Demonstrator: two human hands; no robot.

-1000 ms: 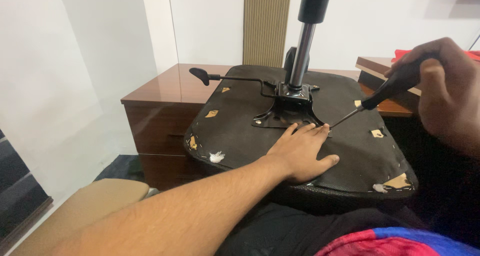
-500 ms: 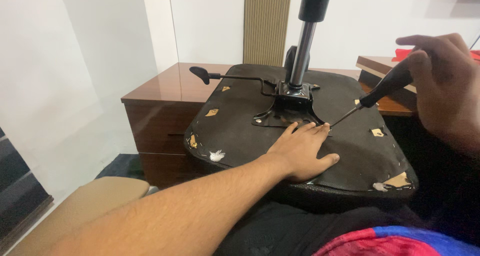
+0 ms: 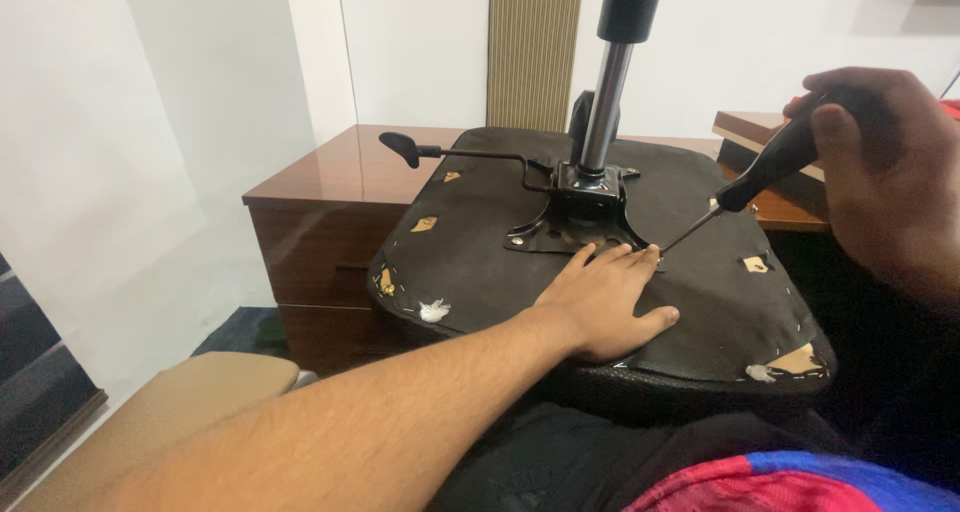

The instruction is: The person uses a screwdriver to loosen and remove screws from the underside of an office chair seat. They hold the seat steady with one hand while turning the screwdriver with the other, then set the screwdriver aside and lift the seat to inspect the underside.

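The right hand [image 3: 890, 172] has closed its fingers around the screwdriver [image 3: 745, 187] again; the left hand [image 3: 605, 297] stays flat and open on the upturned chair seat [image 3: 470, 262].

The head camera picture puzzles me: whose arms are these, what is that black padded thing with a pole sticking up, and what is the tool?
There is no machine here. A person wears a camera on the head, so you look down along that person's own bare arms. The black padded thing is an office chair seat turned upside down, lying on the person's lap and against a brown wooden cabinet. The pole is the chair's metal column, rising from a black metal mounting plate fixed to the underside. A lever with a black knob sticks out to the side. The left hand lies flat on the seat, fingertips at the plate's edge. The right hand holds a screwdriver by its black handle, its thin tip set at the plate's near corner, just beside the left fingertips.
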